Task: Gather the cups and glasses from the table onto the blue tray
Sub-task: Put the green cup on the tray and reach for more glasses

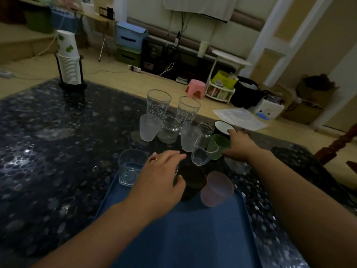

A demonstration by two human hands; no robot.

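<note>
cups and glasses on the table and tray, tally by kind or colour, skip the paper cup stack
tall patterned glasses: 2
frosted white cups: 2
jars: 2
plain clear glasses: 2
dark cups: 2
green cup: 1
pink cup: 1
total: 12

Dark speckled table (48,151), glossy. On it: blue tray (183,229) at near edge, cluster of glasses (170,128) and frosted cups (147,128) beyond the tray, paper-cup stack in holder (70,70) at far left corner.
</note>
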